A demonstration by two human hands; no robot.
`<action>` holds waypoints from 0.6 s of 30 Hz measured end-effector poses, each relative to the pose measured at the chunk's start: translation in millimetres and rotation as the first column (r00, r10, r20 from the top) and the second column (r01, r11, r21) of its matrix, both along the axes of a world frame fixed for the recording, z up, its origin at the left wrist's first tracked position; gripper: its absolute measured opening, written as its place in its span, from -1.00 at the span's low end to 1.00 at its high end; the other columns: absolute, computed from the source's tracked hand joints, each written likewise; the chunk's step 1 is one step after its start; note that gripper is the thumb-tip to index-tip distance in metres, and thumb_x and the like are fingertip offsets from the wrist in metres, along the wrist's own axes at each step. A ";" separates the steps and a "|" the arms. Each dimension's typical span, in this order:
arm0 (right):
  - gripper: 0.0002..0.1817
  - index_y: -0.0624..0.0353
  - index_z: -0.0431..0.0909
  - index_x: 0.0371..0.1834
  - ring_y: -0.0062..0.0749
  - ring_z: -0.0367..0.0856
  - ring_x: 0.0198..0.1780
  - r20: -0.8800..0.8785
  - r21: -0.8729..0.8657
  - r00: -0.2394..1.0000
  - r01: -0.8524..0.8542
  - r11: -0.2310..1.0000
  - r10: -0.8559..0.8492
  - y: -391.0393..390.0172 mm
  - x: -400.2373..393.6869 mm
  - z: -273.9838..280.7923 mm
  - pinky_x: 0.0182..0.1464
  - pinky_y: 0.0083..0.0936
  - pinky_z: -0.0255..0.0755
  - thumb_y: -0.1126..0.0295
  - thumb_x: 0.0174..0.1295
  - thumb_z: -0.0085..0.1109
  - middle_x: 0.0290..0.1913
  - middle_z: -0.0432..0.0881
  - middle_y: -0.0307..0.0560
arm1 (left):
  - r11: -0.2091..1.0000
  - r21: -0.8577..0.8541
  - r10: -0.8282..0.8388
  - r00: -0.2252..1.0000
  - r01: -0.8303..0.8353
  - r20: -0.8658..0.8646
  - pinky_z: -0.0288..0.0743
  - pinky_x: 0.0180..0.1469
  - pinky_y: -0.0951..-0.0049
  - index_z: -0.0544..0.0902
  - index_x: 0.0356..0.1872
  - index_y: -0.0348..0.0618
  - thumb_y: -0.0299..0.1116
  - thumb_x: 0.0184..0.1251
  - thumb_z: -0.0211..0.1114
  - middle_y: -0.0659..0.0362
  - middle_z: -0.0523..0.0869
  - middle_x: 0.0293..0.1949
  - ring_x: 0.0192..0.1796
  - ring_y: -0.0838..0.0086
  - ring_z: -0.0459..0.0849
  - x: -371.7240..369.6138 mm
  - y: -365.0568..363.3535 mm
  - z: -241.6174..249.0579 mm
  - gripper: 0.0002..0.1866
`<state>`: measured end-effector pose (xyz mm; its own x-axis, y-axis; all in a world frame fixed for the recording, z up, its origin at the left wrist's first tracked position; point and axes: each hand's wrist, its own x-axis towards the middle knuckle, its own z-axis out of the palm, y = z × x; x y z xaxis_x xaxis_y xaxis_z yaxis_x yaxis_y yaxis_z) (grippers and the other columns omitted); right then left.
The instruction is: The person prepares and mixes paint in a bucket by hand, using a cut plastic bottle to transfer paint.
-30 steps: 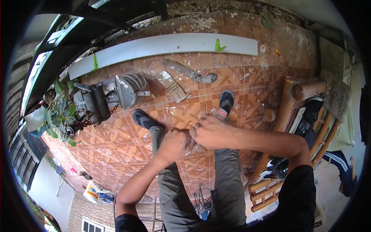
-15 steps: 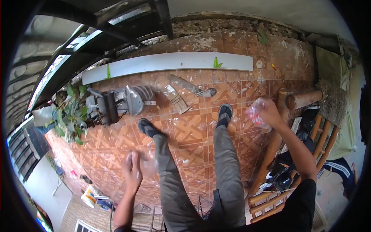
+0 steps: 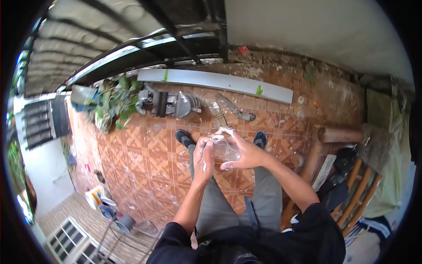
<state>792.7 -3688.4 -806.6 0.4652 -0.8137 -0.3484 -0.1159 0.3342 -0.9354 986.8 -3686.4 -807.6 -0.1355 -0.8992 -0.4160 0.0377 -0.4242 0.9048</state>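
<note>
Two bare hands and one crumpled, clear plastic piece (image 3: 227, 151), head view, at the centre of the frame.

Left hand (image 3: 204, 159): at the plastic's left side, fingers pressed together and pointing up the frame; whether they pinch it cannot be told. Right hand (image 3: 246, 154): at its right side, thumb and fingers spread in a wide curve about it; firmness of grip cannot be told. Pale smears on both.

Hazards, as judged: the plastic looks thin and slick, so an uneven pull could tear it, and a loose right-hand hold could let it slip to the floor. Smeared fingers could slide or foul its surface.

Materials and shapes:
- Floor (image 3: 145, 152): orange-brown tile, lattice pattern, spattered white.
- Board (image 3: 206, 79), upper centre: long, white, flat and smooth, bearing two small bright-green pieces (image 3: 259, 90).
- Plant (image 3: 118, 100), upper left: broad green leaves.
- Bench (image 3: 337, 135), right: rounded, varnished wood, with slats below.
- Bucket (image 3: 93, 196), lower left: white, yellow-marked.
- Shoes (image 3: 260, 139): dark, well apart, beyond the hands.
</note>
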 end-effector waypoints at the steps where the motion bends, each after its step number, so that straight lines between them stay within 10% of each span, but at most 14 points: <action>1: 0.02 0.16 0.12 0.43 -0.09 0.44 0.25 0.005 -0.035 0.999 -0.034 0.999 0.034 3.7 5.7 29.0 0.28 -0.28 0.29 0.07 -0.05 0.53 0.23 0.47 0.09 | 1.000 0.006 0.000 0.999 0.000 -0.055 0.38 -0.03 0.51 0.50 -0.09 -0.30 -0.38 0.46 -0.06 0.17 0.55 -0.11 -0.10 0.53 0.48 7.0 9.3 28.0 -0.77; 5: -0.19 0.17 0.33 0.29 -0.17 0.52 0.10 -0.023 -0.369 0.963 -0.257 0.893 0.268 24.1 45.1 107.2 0.14 -0.32 0.39 0.18 -0.04 0.49 0.08 0.53 0.04 | 0.933 -0.297 -0.186 0.979 0.204 0.087 0.31 0.27 0.37 0.32 0.17 -0.29 -0.57 0.36 -0.05 0.04 0.40 0.18 0.24 0.33 0.42 62.7 71.5 141.1 -0.65; 8: -0.47 0.22 0.54 0.05 -0.22 0.59 -0.05 -0.028 -0.301 0.884 -0.453 0.839 0.467 53.1 85.3 144.6 0.02 -0.37 0.45 0.25 -0.01 0.42 -0.09 0.58 0.02 | 0.937 -0.337 0.140 0.981 -0.089 0.131 0.26 0.34 0.26 0.28 0.20 -0.30 -0.57 0.34 0.06 -0.01 0.37 0.25 0.32 0.25 0.40 85.5 134.5 211.7 -0.59; 10: -0.57 0.24 0.59 -0.05 -0.38 0.60 -0.12 0.034 -0.399 0.868 -0.443 0.803 0.495 65.5 116.7 186.9 -0.02 -0.42 0.46 0.31 0.01 0.40 -0.15 0.62 -0.05 | 0.830 -0.546 0.177 0.876 0.112 0.448 0.30 0.33 0.22 0.34 0.24 -0.18 -0.47 0.32 0.25 -0.11 0.33 0.30 0.33 0.08 0.40 111.0 162.7 244.5 -0.52; 12: -0.58 0.24 0.58 -0.02 -0.52 0.57 -0.14 -0.033 -0.324 0.853 -0.502 0.802 0.521 82.7 150.0 223.0 -0.03 -0.48 0.45 0.33 0.05 0.39 -0.19 0.65 -0.12 | 0.852 -0.465 0.140 0.751 0.240 0.645 0.31 0.33 0.18 0.54 0.08 -0.09 -0.47 0.22 0.34 -0.13 0.34 0.30 0.33 -0.02 0.38 134.1 183.7 283.2 -0.62; 15: -0.54 0.25 0.56 0.04 -0.59 0.55 -0.15 -0.018 -0.336 0.728 -0.650 0.682 0.685 100.4 215.0 255.1 -0.02 -0.52 0.45 0.29 0.11 0.43 -0.18 0.66 -0.22 | 0.816 -0.578 0.238 0.892 0.031 0.384 0.30 0.34 0.13 0.69 -0.19 -0.09 -0.50 0.08 0.40 -0.07 0.37 0.30 0.36 -0.03 0.35 193.9 212.4 277.4 -0.77; 18: -0.50 0.22 0.55 0.06 -0.60 0.54 -0.12 0.096 -0.117 0.543 -0.826 0.551 0.834 109.5 293.0 270.8 0.01 -0.54 0.43 0.29 0.07 0.48 -0.16 0.64 -0.26 | 0.620 -0.756 0.396 0.749 0.208 0.531 0.30 0.33 0.08 0.75 -0.31 -0.14 -0.43 0.02 0.45 -0.06 0.45 0.23 0.32 0.03 0.41 263.7 241.7 288.5 -0.83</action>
